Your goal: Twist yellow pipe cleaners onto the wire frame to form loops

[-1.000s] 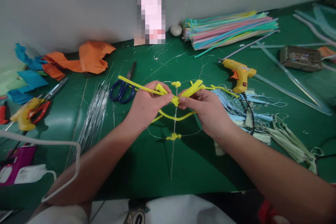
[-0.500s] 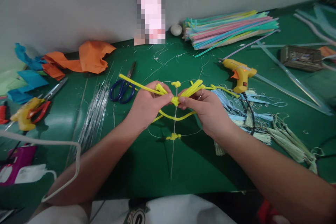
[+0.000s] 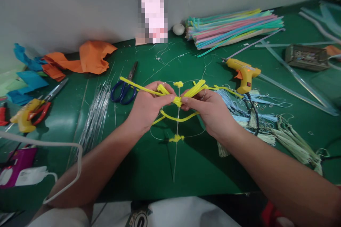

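Left hand (image 3: 149,104) and right hand (image 3: 209,110) met at mid-scene over the green table (image 3: 213,175). Both grips were narrow: on each, thumb and fingers pinched the yellow stems (image 3: 195,89) at their gathered middle. Stem ends fanned out far and right from the right hand; another long end ran left past the left hand. One yellow strand (image 3: 178,120) bowed across on the near side of the pinch.

A straight wire (image 3: 174,163) passed through the work, its bare end pointing near. A thin loop (image 3: 190,136) carried two yellow knots on the wire, the far knot (image 3: 178,84) and the near knot (image 3: 177,138). Right fingertips were partly hidden.

Left side: blue scissors (image 3: 123,92) lay just beside the left hand; farther left, a wire bundle (image 3: 97,113), red scissors (image 3: 56,89) and a yellow glue gun (image 3: 26,116). Orange paper (image 3: 93,58) lay at far left.

Right side: a second glue gun (image 3: 246,74) lay beyond the right hand, its cord crossing tassels (image 3: 291,145). Far right held a coloured stem bundle (image 3: 234,30) and a small box (image 3: 306,56). A white ball (image 3: 178,29) sat just left of that bundle, by the wall.
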